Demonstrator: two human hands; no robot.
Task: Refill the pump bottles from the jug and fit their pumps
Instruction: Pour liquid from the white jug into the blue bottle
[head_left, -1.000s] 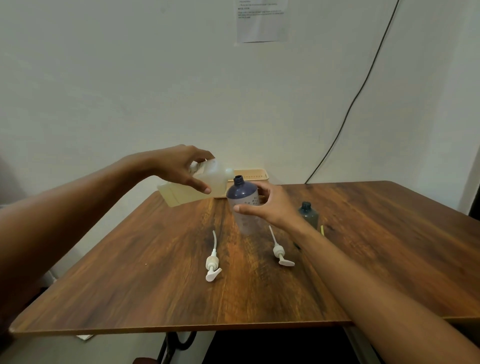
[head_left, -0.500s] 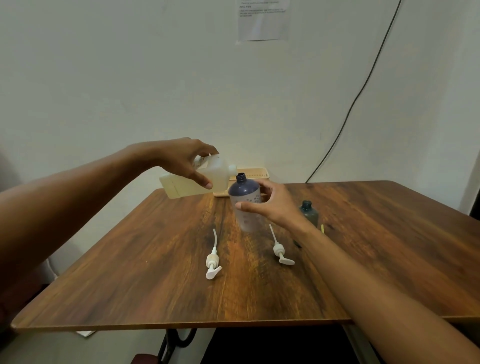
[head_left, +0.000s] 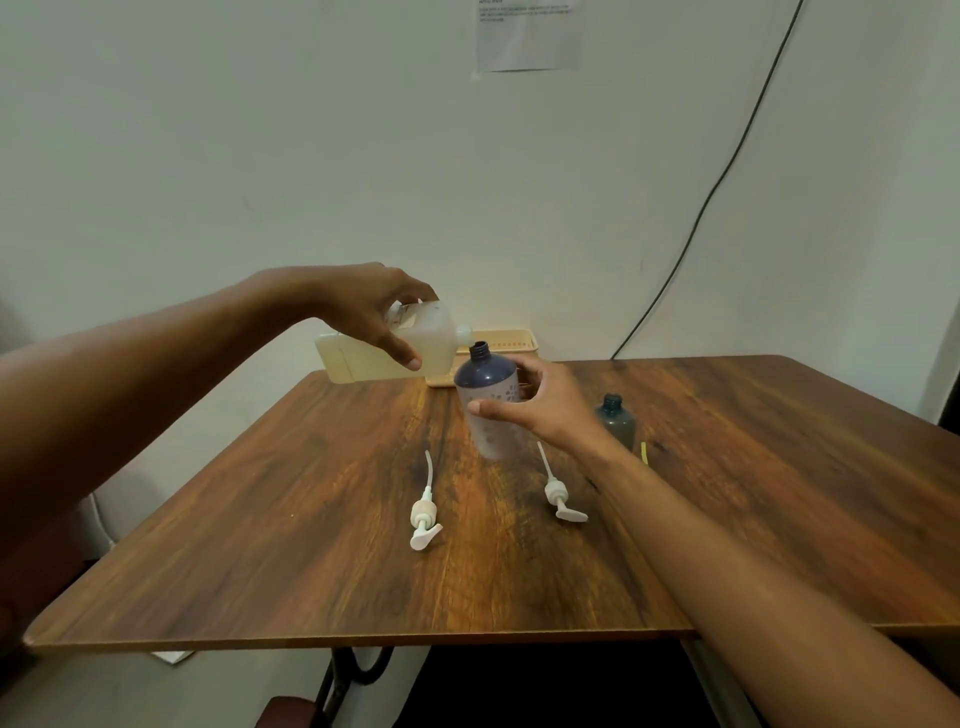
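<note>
- Head view is showing the first fill only just getting under way. The left hand (head_left: 363, 306) is holding the jug (head_left: 434, 345) in the air over the far left of the table (head_left: 753, 493), its grip wrapping round the jug's body.
- The jug is lying almost level, its long axis running left to right. Its base is pointing left and its spout right, just beside the open neck of the bottle (head_left: 485, 374). No stream is showing, so I cannot tell whether liquid is passing.
- The right hand (head_left: 540, 410) is steadying that bottle roughly upright near the table's middle, its grip clamping round it with the thumb in front and the fingers behind.
- The small bottle (head_left: 617, 422) is standing upright and uncapped just beyond the right wrist, with nothing touching it.
- The left pump (head_left: 425, 519) and right pump (head_left: 558, 500) are lying flat nearer the person, tubes pointing away towards the bottles and heads towards the person.
- By my judgement, both fills and both pump fittings are remaining.
</note>
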